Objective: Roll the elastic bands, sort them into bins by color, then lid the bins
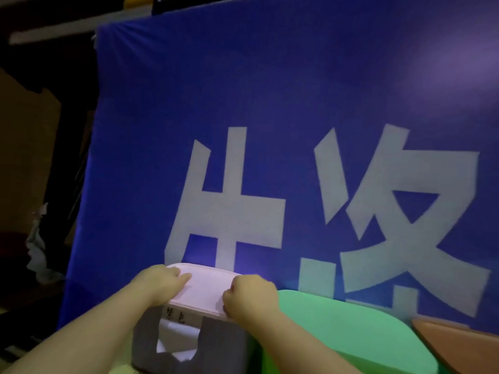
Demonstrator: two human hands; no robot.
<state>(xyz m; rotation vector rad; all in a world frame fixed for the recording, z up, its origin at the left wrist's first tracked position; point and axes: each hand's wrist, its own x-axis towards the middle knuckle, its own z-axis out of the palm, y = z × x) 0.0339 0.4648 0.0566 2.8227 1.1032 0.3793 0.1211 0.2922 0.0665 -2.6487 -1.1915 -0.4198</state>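
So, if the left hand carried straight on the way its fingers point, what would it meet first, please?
Probably the right hand, across the pink lid both rest on; depth is unclear.

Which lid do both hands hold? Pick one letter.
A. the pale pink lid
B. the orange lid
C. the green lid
A: the left hand and the right hand grip the ends of the pale pink lid on the grey bin; the green lid and orange lid lie to its right.

Front: lid (201,290) on bin (145,344); second lid (337,333) right, third lid (459,344) beyond; banner (270,103) behind.
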